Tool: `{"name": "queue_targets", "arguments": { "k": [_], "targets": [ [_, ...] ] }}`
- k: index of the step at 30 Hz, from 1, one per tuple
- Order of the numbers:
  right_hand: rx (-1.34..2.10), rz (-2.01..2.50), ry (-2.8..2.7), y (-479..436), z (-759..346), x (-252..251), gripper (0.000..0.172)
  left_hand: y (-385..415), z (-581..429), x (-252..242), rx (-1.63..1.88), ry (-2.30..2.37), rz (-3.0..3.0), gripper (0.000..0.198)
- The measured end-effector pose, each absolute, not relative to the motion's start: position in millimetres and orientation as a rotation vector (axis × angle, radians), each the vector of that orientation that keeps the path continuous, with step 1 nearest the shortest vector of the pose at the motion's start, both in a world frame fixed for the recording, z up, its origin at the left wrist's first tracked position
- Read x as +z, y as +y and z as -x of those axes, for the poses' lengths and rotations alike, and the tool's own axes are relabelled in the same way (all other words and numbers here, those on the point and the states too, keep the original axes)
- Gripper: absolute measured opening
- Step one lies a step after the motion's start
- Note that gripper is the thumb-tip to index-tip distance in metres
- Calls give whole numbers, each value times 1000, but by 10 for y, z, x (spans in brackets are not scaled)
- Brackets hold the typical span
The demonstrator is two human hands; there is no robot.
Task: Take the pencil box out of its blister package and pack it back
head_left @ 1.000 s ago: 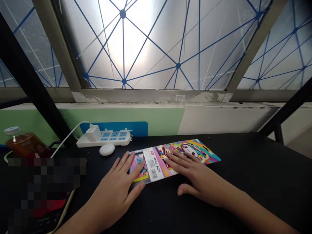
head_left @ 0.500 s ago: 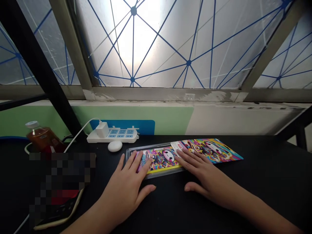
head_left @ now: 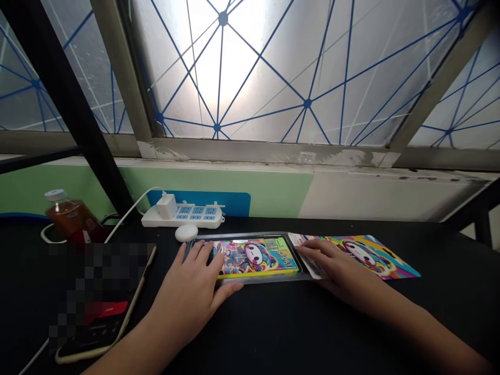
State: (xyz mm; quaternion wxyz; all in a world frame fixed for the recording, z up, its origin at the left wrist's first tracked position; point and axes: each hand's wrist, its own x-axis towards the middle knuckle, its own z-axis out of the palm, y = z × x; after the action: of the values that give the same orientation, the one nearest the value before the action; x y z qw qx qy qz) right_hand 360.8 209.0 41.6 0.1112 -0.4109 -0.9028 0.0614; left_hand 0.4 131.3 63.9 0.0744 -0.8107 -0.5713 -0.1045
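Observation:
A flat, colourful cartoon-printed box (head_left: 269, 258) with a yellow edge lies inside a clear plastic tray (head_left: 258, 280) on the black desk. My left hand (head_left: 189, 286) rests over the tray's left end, fingers spread on the box and thumb stretched out near the front rim. To the right is a printed card (head_left: 385, 255) with a similar cartoon pattern and a white strip at its left end. My right hand (head_left: 339, 268) has its fingers on that left end beside the tray; its thumb is mostly hidden beneath the hand.
A white power strip (head_left: 203, 216) with a plugged-in adapter stands at the back, with a white rounded case (head_left: 186, 233) before it. At left are a bottle of amber drink (head_left: 76, 216), a cable and a partly blurred phone (head_left: 111, 328). A window (head_left: 265, 67) rises behind the desk.
The card has shifted right with my right hand, uncovering the right end of the box and tray. My left hand has slid slightly left, still on the tray.

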Motion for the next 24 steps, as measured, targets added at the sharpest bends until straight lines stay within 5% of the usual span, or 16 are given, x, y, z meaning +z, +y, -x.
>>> {"name": "queue_targets", "arguments": {
  "k": [4,11,24],
  "targets": [
    [29,1094,-2685,2098,-3618,460,58,1304,-1,585,-312,-1703,2384,59],
    [-245,1117,-2623,2055,-3721,690,25,1302,0,573,-296,-1670,2419,57],
    [-337,1141,-2761,1703,-3389,741,18,1371,78,443,-338,-1639,2373,65]
  ]
}}
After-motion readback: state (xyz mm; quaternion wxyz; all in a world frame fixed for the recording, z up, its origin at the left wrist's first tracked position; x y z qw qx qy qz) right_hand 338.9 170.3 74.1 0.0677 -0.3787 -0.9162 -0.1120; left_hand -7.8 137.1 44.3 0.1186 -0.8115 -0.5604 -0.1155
